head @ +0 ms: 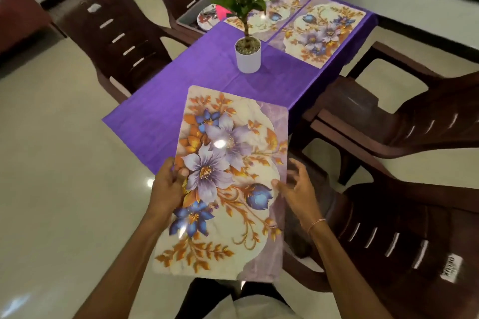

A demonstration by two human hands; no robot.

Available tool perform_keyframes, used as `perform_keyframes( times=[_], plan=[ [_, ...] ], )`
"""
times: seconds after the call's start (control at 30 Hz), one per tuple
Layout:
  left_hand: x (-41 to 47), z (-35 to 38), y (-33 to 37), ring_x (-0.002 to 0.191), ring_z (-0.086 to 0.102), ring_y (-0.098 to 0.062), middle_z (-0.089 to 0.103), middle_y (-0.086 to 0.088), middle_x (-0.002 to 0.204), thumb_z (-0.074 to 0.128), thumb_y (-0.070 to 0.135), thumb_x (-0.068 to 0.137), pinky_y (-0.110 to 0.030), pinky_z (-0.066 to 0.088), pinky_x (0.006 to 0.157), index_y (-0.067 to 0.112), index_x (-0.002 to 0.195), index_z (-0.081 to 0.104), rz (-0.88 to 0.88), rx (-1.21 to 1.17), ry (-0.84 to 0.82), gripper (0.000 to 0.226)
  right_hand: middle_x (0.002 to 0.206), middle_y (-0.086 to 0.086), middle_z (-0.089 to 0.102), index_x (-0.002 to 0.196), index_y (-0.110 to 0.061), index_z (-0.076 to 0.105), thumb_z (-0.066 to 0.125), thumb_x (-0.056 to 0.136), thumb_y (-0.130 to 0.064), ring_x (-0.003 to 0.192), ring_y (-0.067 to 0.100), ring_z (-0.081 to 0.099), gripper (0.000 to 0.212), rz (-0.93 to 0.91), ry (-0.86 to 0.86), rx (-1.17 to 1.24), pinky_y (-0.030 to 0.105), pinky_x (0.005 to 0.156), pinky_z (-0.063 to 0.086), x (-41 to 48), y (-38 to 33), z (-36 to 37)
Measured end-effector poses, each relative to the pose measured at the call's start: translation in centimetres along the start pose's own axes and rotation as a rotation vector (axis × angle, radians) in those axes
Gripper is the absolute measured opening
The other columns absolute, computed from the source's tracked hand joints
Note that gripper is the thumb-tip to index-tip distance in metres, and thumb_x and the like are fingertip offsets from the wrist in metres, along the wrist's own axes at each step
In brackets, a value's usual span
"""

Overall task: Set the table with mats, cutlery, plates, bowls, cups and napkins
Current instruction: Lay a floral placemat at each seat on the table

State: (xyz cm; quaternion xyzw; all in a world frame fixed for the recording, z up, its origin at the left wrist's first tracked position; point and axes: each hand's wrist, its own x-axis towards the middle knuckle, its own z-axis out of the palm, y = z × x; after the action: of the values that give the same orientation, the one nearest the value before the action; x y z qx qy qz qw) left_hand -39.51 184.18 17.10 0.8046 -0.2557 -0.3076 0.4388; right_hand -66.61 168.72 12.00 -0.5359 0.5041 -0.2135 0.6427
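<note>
Mat [228,184] looks light and bendy, so hold both sides; left hand [166,184] pinches its edge, right hand [298,189] is spread.

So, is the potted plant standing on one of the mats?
No, the white pot stands on bare purple tablecloth, just short of the nearest laid mat.

both bare forearms reach up from the bottom of the view, the left from 7 o'clock and the right from 5 o'clock. the left hand [168,185] grips the floral placemat [228,215] at its 9 o'clock edge, thumb on top. the right hand [298,189] sits at the 3 o'clock edge, thumb tip touching the mat, its fingers spread, loosely bent and blurred just off it.
</note>
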Motion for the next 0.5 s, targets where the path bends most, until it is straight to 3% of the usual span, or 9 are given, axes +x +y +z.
perform_keyframes(
  times=[0.07,0.1,0.17,0.23,0.3,0.37,0.43,0.5],
  plan=[
    [3.7,-0.7,2.0,0.094,0.071,-0.014,0.075,0.007,0.100,0.057,0.032,0.089,-0.043,0.058,0.091,0.026,0.113,0.060,0.149,0.093,-0.149,0.024,0.166,-0.004,0.029,0.159,-0.027,0.024,0.080,0.083,-0.043,0.146,0.011,0.037,0.096,-0.233,0.107,-0.153,0.019,0.111,0.042,0.6,-1.9,0.2],
    [5.5,-0.9,3.7,0.087,0.067,-0.003,0.073,0.016,0.095,0.054,0.030,0.088,-0.031,0.055,0.087,0.029,0.113,0.057,0.248,0.197,-0.228,0.026,0.170,-0.003,0.017,0.162,-0.020,0.020,0.078,0.086,-0.042,0.154,0.014,0.022,0.098,-0.412,0.166,-0.289,0.020,0.119,0.031,1.3,-3.4,0.6],
    [9.2,-0.8,6.7,0.081,0.064,-0.008,0.068,0.016,0.087,0.050,0.032,0.085,-0.031,0.052,0.079,0.042,0.115,0.050,0.437,0.518,-0.384,0.031,0.171,0.008,0.015,0.161,-0.010,0.024,0.065,0.094,-0.047,0.159,0.029,0.006,0.087,-0.777,0.236,-0.692,0.046,0.129,0.014,2.7,-7.0,1.9],
    [12.7,-0.1,9.7,0.086,0.065,-0.026,0.068,0.011,0.090,0.050,0.033,0.087,-0.038,0.052,0.077,0.041,0.115,0.051,0.614,0.814,-0.577,0.029,0.160,0.008,0.041,0.154,-0.015,0.042,0.054,0.096,-0.057,0.155,0.033,0.022,0.072,-0.927,0.193,-1.136,0.065,0.124,0.006,4.4,-10.5,3.5],
    [15.4,0.7,12.1,0.093,0.065,-0.025,0.071,0.017,0.103,0.053,0.035,0.093,-0.037,0.050,0.079,0.040,0.114,0.058,0.744,1.009,-0.775,0.023,0.125,0.005,0.069,0.133,-0.024,0.061,0.062,0.093,-0.050,0.131,0.029,0.057,0.048,-0.776,0.022,-1.372,0.062,0.122,0.015,5.8,-12.9,5.7],
    [17.5,1.2,13.7,0.101,0.065,-0.019,0.071,0.022,0.114,0.060,0.035,0.097,-0.030,0.042,0.077,0.044,0.116,0.061,0.852,1.125,-0.900,0.021,0.110,0.005,0.072,0.122,-0.028,0.062,0.062,0.093,-0.041,0.111,0.033,0.065,0.032,-0.505,-0.115,-1.287,0.047,0.103,0.043,6.8,-14.4,8.0],
    [19.6,0.3,14.5,0.102,0.066,-0.018,0.074,0.016,0.110,0.063,0.043,0.095,-0.030,0.039,0.074,0.039,0.114,0.066,0.929,1.159,-0.832,0.019,0.109,-0.001,0.074,0.116,-0.031,0.063,0.063,0.090,-0.037,0.107,0.034,0.066,0.027,-0.398,-0.089,-1.082,0.043,0.082,0.054,7.9,-14.6,9.9],
    [22.3,-1.7,13.5,0.092,0.066,-0.022,0.072,0.010,0.089,0.066,0.057,0.084,-0.034,0.044,0.073,0.033,0.106,0.071,0.949,0.927,-0.573,0.033,0.095,-0.006,0.075,0.108,-0.030,0.064,0.062,0.084,-0.032,0.094,0.029,0.070,0.024,-0.369,0.004,-0.910,0.044,0.076,0.056,8.7,-13.8,11.0]
  ],
)
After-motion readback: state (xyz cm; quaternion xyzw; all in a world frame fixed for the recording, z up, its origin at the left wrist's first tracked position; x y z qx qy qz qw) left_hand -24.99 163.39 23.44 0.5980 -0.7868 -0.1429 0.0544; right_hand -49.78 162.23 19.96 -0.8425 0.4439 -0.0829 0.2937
